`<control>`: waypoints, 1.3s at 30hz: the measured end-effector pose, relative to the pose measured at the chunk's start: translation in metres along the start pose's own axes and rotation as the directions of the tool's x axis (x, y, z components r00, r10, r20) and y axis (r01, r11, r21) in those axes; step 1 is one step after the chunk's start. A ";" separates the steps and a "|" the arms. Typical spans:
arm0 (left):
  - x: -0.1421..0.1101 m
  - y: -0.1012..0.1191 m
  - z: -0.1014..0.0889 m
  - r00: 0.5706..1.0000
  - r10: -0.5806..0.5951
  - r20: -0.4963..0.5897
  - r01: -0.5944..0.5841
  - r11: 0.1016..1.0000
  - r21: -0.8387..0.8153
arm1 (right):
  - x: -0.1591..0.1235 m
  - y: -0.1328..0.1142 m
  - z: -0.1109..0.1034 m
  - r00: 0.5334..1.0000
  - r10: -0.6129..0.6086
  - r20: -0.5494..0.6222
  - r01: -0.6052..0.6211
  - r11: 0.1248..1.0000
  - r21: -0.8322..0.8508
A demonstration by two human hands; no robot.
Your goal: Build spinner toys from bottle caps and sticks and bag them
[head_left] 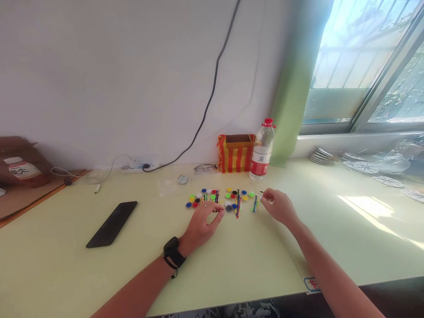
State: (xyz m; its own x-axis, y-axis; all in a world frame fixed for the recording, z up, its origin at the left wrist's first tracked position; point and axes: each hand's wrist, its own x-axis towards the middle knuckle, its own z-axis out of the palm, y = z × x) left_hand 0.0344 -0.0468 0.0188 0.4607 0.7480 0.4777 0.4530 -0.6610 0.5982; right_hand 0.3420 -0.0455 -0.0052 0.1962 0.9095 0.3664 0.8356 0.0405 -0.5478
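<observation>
My left hand (206,219) rests over the left group of small coloured round discs (192,199), its thumb and index tips nearly together in a pinch. Whatever lies between those tips is too small to make out. At the right end of the pieces, my right hand (278,206) is closed, with a thin white stick (256,194) at its fingertips. Thin coloured sticks (238,204) lie among a second group of discs (244,193) between the hands. A blue and green pair of sticks (255,204) lies just left of my right fingers.
Behind the pieces stand a red-and-yellow striped box (236,154) and a clear bottle (261,152) with a red cap. Eyeglasses (206,168) lie by the wall. To the left are a black phone (111,224) and a white cable (97,187). Patterned discs (361,166) lie at right.
</observation>
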 end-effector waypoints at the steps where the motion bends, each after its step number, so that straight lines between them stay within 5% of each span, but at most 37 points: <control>1: 0.000 0.000 0.000 1.000 0.000 -0.001 0.000 1.000 0.000 | 0.001 0.004 0.000 1.000 0.022 0.014 -0.021 0.998 -0.064; 7: 0.000 0.003 0.000 1.000 -0.002 0.002 0.002 1.000 -0.006 | 0.000 0.012 0.001 0.990 0.108 0.088 -0.077 0.951 -0.298; 17: 0.000 0.003 0.001 1.000 0.001 0.009 -0.001 1.000 0.015 | -0.001 0.020 -0.004 0.976 0.218 0.007 -0.201 0.911 -0.361; 29: -0.002 0.003 0.001 1.000 0.004 0.028 -0.004 1.000 -0.006 | 0.006 0.038 0.005 1.000 -0.009 -0.007 0.006 0.961 -0.275; 39: -0.002 0.001 0.002 0.999 0.011 0.038 -0.010 1.000 -0.010 | 0.006 0.046 0.003 0.998 0.056 -0.003 -0.054 0.939 -0.338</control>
State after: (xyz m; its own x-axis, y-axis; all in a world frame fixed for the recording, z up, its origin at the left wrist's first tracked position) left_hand 0.0357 -0.0491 0.0167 0.4942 0.7381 0.4593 0.4405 -0.6681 0.5997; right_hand 0.3799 -0.0373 -0.0305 0.2441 0.9091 0.3375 0.9482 -0.1507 -0.2797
